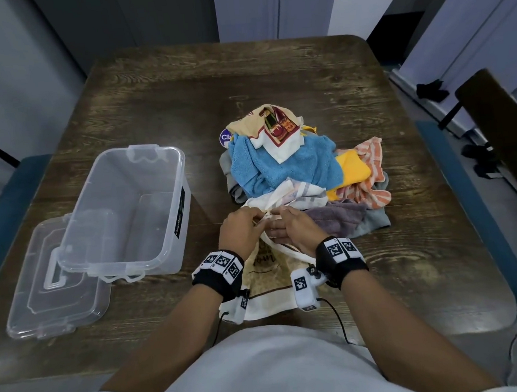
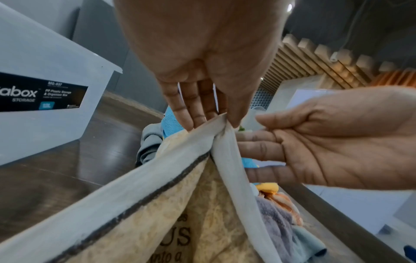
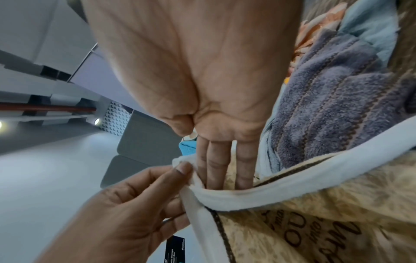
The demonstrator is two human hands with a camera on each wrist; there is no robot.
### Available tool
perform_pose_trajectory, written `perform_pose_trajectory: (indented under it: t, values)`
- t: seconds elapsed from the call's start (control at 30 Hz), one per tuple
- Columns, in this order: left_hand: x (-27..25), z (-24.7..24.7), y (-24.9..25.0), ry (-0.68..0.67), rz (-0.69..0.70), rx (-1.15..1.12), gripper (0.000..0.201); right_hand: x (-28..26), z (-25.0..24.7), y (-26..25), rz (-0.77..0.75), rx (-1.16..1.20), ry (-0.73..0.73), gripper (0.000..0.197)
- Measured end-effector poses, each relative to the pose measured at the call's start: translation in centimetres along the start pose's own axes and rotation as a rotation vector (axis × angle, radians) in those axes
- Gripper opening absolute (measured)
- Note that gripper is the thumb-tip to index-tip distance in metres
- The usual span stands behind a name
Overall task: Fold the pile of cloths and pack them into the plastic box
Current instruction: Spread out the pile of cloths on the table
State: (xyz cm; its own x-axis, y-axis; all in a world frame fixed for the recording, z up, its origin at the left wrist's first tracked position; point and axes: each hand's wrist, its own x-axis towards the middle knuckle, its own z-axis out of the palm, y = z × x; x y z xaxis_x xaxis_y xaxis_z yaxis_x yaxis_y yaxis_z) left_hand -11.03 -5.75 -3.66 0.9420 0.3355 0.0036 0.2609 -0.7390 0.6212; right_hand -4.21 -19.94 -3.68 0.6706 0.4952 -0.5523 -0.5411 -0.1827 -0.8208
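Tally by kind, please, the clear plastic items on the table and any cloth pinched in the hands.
Clear plastic box: 1
Clear plastic lid: 1
Beige printed cloth with white border, pinched by the left hand: 1
Total: 3

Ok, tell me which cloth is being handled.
The beige cloth with the white border and brown lettering: the left hand pinches its edge, while the others lie heaped in the pile.
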Motion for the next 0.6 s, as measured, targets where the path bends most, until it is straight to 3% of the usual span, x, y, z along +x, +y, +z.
perform_pose_trajectory:
  t: [0.1, 0.2, 0.3, 0.37, 0.5, 0.6]
  values:
    - [0.3, -0.5, 0.5, 0.037, -0.022, -0.062, 0.015, 0.0, -0.4, -0.2, -0.026, -0.009, 0.018, 0.023]
    - [0.9, -1.9, 1.3, 0.036, -0.041, -0.217, 0.014, 0.4, -1.3, -1.1, -0.147, -0.165, 0.077, 0.015]
    - [2.0, -4.3, 2.3, 0.011, -0.035, -0.353, 0.014, 1.0, -2.6, -2.5, -0.328, -0.522, 0.069, 0.049]
    - [2.7, -6.5, 3.2, -0.002, -0.021, -0.454, 0.014, 0.8, -2.9, -3.9, -0.426, -0.718, 0.021, 0.055]
    - [3.8, -10.2, 4.9, 0.066, 0.007, -0.569, 0.015, 0.7, -2.7, -7.0, -0.518, -0.712, -0.082, 0.033]
    - [4.8, -11.2, 5.1, 0.172, -0.054, -0.779, 0.03, 0.8, -2.7, -8.4, -0.523, -0.643, -0.052, 0.026]
